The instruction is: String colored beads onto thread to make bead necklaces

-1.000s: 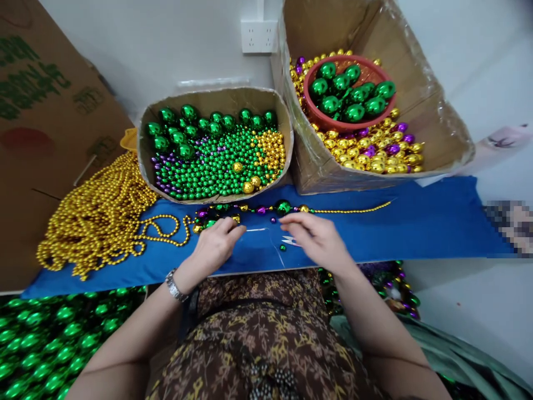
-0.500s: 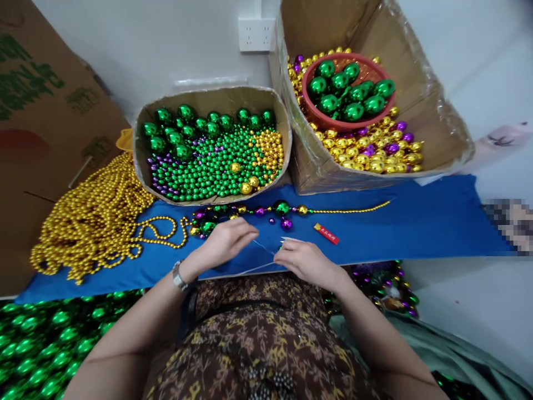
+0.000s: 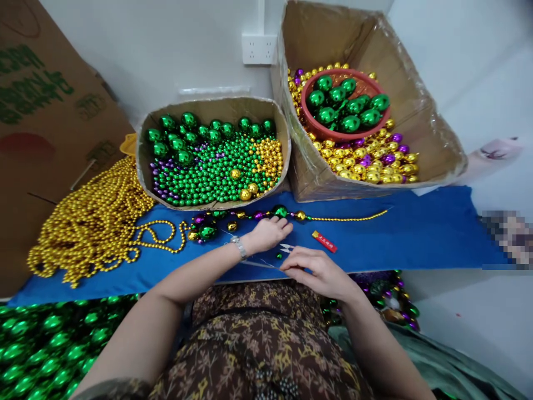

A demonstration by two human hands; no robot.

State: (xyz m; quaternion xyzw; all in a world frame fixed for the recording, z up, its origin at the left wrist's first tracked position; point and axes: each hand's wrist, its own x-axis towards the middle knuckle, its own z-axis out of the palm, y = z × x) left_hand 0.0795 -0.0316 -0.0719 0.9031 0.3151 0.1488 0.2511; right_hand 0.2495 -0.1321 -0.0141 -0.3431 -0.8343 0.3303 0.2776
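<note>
My left hand [image 3: 270,232] reaches across the blue cloth with its fingers bent down, where a loose purple bead lay; whatever is under the fingertips is hidden. Pale thread snips [image 3: 285,248] stick out from my right hand [image 3: 314,269], whose fingers are closed. A thin clear thread [image 3: 268,263] runs to its thumb and fingertip. Between the hands lies a small green bead [image 3: 278,256]. Beyond them stretches a string of purple, green and gold beads [image 3: 258,215] with a thin gold bead tail [image 3: 350,218]. One gold bead [image 3: 232,226] rests near its left part.
A cut-down carton [image 3: 214,105] holds green, gold and purple beads. Behind right, a taller carton [image 3: 316,178] holds beads and a red bowl [image 3: 310,125]. Gold bead chains [image 3: 91,222] are heaped left. A red packet [image 3: 325,242] lies on the blue cloth [image 3: 416,239].
My left hand has let go of the thread and moved right and forward, over the loose purple bead. The right hand stays near its place, and its snips show more.
</note>
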